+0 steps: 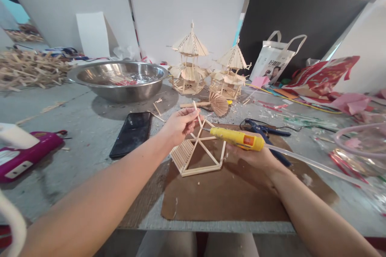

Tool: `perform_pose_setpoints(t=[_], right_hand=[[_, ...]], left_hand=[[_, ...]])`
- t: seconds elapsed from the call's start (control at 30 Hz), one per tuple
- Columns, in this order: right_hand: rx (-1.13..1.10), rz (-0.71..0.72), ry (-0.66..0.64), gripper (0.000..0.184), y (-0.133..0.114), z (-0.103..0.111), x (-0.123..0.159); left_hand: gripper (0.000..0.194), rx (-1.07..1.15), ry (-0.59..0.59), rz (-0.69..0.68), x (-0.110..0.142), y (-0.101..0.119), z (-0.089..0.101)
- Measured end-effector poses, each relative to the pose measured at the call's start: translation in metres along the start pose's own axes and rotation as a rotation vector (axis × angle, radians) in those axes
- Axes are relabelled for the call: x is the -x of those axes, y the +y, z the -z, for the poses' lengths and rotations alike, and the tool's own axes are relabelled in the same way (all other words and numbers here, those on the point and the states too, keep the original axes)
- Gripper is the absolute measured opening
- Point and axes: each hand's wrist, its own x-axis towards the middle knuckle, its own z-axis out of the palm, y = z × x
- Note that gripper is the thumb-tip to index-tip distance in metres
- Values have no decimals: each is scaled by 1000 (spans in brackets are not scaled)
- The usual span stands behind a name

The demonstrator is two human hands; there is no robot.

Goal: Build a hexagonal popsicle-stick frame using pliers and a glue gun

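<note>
Pinched in my left hand [180, 125] is a short wooden stick [196, 107], held upright above a six-sided stick frame [200, 169]. My right hand [251, 160] grips a yellow hot glue gun [237, 137] from below, its nozzle pointing left at the stick's lower end. A clear glue stick [313, 162] runs out of the gun's back. The frame has spokes meeting near its middle, and its left section is covered with parallel sticks. Under it lies a brown board [229, 202]. Blue-handled pliers [265, 130] rest just beyond my right hand.
A black phone [131, 134] lies left of the frame. Behind are a steel basin [120, 92], two stick pavilions [191, 72] and a brown fan-shaped piece [218, 104]. A purple power strip [45, 150] is at left, a stick pile [30, 70] farther back. Plastic scraps litter the right.
</note>
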Motion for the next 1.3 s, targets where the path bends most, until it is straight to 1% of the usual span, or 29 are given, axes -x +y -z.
perform_pose_setpoints(t=[0.1,0.2,0.33,0.6,0.9,1.0,1.2,1.3], right_hand=[[92,37,-15,18,-3,0,0],[118,56,-23,17,-6,0,0],[156,95,-3,18,-8,-2,0],[160,75,-11,18,-10,-1,0],[267,110,9,22,-6,0,1],[275,109,9,23,-7,1,1],[333,171,13,24,-8,1,1],[341,161,12,24,-8,2,0]], left_hand=[[9,-4,3,-14,0,-1,0],[10,-11,0,-22,0,-1,0],[11,-10,0,-34,0,-2,0],[11,-8,13,-27,2,0,-2],[12,3,39,-16,2,2,-4],[11,3,39,-13,2,2,-4],[9,-5,31,-21,2,2,-3],[9,-4,27,-32,3,3,-2]])
